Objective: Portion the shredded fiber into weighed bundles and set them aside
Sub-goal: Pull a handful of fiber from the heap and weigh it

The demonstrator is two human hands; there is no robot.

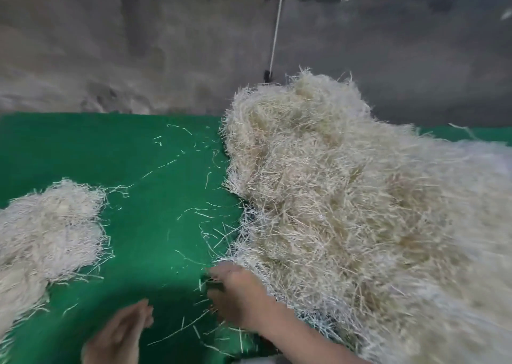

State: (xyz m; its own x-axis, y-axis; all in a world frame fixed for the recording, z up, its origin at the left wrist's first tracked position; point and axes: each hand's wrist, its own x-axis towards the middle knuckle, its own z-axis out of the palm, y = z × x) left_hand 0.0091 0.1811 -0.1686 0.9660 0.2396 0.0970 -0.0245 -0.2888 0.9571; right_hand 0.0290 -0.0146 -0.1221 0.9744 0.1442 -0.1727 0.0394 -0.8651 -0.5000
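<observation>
A big heap of pale shredded fiber [346,197] covers the right half of the green table [155,197]. A smaller, flatter pile of fiber [50,230] lies at the left edge. My right hand [238,294] rests at the heap's near left edge, its fingers curled around a small dark object that is blurred and partly hidden, with fiber strands touching them. My left hand [122,333] hovers low over the table near the front, fingers straight and together, holding nothing.
Loose fiber strands [194,217] are scattered across the green surface between the two piles. A grey concrete wall [138,45] rises behind the table. A white cord [277,26] hangs down to a dark hook just behind the heap.
</observation>
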